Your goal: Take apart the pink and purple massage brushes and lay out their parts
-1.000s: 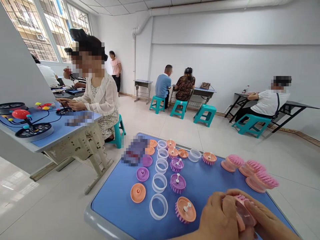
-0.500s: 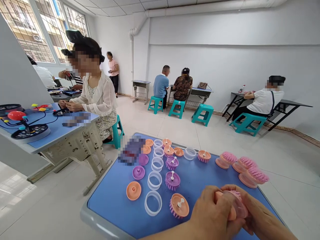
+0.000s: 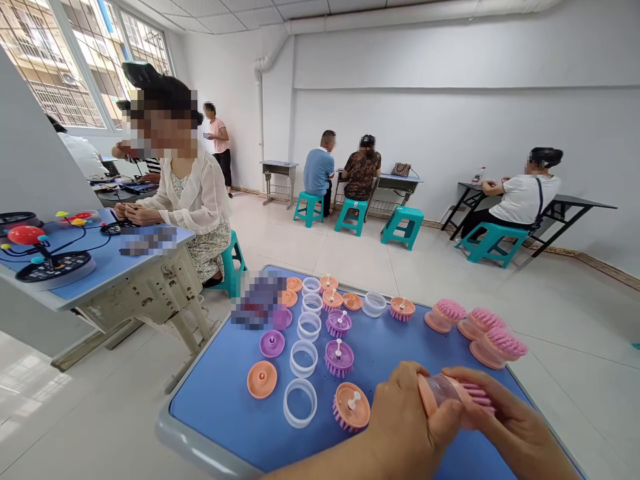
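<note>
Left hand: a pink-bristled round plastic brush with a clear collar and a peach cap (image 3: 453, 393) is being gripped at its cap end by the left hand (image 3: 405, 413). The fingers are being curled together, and the thumb is being pressed against the cap.

Right hand: the bristle end is being clasped by the right hand (image 3: 505, 427), with the fingers being wrapped under and around the bristles (the fingertips are being hidden by the brush itself).

Brush position: it is being held on its side between both hands, above the near right part of the blue table top (image 3: 225, 400), clear of the surface. The cap is being pointed left and the bristles right.

Nearest part: a peach bristle disc with a white peg (image 3: 351, 407) is lying bristles down, just beside the left hand.

Rows on the table: a column of clear plastic rings (image 3: 300, 403) is being flanked on the left by a flat peach round cap (image 3: 262, 379) and a purple round cap (image 3: 272, 343). On its right, two purple bristle discs (image 3: 339, 358) are lying.

Far right edge: three finished pink brushes (image 3: 480, 323) are lying close together, well apart from the hands.

Surroundings: a person in a cream blouse (image 3: 193, 193) is being seated at a neighbouring blue desk (image 3: 100, 267) to the left.
</note>
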